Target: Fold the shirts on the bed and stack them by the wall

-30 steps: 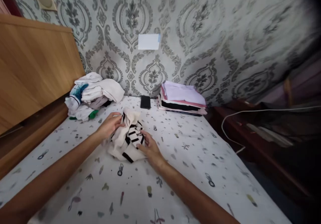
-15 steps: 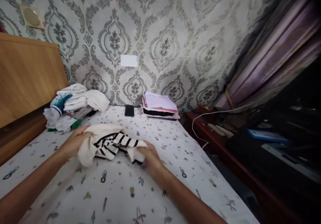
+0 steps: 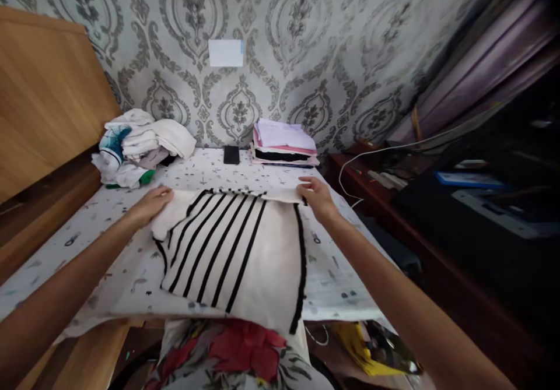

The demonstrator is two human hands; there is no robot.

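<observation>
A white knit top with black stripes (image 3: 231, 244) is stretched out sideways between my hands, its lower part hanging toward me over the bed's near edge. My left hand (image 3: 151, 204) pinches its far left corner, by a plain white part. At the far right corner, next to the black trim, my right hand (image 3: 317, 196) grips the cloth between thumb and fingers. The top's far edge is folded over a little, and some stripes show along that fold. Beneath it lies a white patterned sheet (image 3: 118, 262).
A loose heap of clothes (image 3: 144, 145) lies at the back left beside a wooden panel (image 3: 48, 92). A black phone (image 3: 231, 155) and a folded clothes stack (image 3: 284, 142) are near the wall. On the right stands a dark red table (image 3: 371, 174) with a white cable (image 3: 394, 150).
The bunched top has been spread open and now hangs toward me. My hands have moved apart, the right one farther right. The view has tilted down, showing the bed's near edge and my lap.
</observation>
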